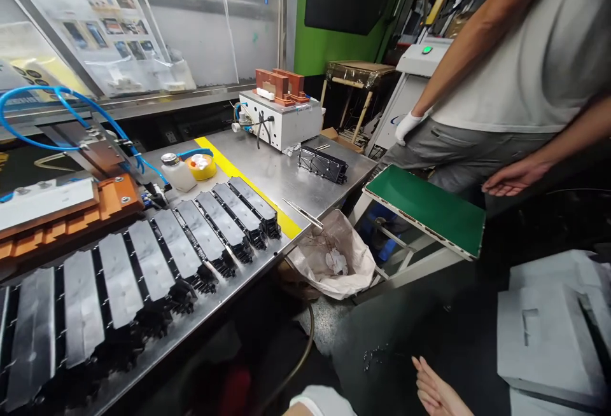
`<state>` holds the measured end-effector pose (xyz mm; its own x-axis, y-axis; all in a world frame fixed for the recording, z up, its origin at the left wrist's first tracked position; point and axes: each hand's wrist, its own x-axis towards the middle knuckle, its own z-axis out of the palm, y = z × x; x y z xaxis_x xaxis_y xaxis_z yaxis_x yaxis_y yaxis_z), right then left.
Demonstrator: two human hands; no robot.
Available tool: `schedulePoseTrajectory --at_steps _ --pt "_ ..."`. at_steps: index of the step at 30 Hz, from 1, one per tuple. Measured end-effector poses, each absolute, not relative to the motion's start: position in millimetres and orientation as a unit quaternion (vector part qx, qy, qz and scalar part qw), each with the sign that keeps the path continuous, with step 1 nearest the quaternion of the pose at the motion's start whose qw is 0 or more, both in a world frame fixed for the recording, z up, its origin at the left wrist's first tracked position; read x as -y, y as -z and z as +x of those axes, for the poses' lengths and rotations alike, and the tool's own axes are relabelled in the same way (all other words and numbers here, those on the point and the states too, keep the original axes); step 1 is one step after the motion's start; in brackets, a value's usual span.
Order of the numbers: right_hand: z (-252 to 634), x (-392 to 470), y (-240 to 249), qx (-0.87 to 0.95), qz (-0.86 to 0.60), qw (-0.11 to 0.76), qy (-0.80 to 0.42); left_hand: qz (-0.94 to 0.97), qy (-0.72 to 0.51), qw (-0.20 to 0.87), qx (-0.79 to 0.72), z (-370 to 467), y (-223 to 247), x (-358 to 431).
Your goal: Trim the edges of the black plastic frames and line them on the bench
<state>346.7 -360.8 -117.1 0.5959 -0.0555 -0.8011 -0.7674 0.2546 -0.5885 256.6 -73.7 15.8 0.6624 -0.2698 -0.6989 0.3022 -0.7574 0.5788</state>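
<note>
My right hand [433, 393] is low at the frame's bottom edge, bare, fingers apart, holding nothing, above a dark floor. A white-covered shape [321, 401] at the bottom edge may be my left hand; its fingers do not show. To the left, several black plastic parts with metal plates [191, 244] lie in a row on the steel table [281, 177]. Neither hand touches them. A single black part [323, 165] lies at the table's far side, and tweezers [302, 212] rest by the yellow stripe.
A co-worker stands at right, one white-gloved hand [408, 125] and one bare hand [512, 178]. A green-topped stand [427, 209], a plastic bag [337, 262], grey foam trays [554, 333], a white box fixture [281, 120], an orange fixture [71, 212] with blue hoses, and a tape roll [201, 166] are around.
</note>
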Motion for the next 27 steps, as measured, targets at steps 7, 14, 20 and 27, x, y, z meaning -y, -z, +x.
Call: schedulePoseTrajectory --at_steps 7,14,20,27 --pt "349.6 373.4 119.5 -0.361 -0.684 0.602 -0.198 0.874 0.401 0.274 0.025 257.1 -28.5 78.0" --pt "346.8 369.5 109.2 -0.221 -0.844 0.461 -0.163 0.878 0.393 0.266 0.062 254.5 -45.5 74.5" --pt "356.7 366.3 104.7 -0.212 -0.858 0.404 -0.236 0.846 0.451 0.278 0.063 249.4 -32.2 82.6" --pt "323.2 345.3 92.8 -0.276 -0.756 0.522 -0.282 0.849 0.403 0.340 -0.015 266.5 -14.8 71.7"
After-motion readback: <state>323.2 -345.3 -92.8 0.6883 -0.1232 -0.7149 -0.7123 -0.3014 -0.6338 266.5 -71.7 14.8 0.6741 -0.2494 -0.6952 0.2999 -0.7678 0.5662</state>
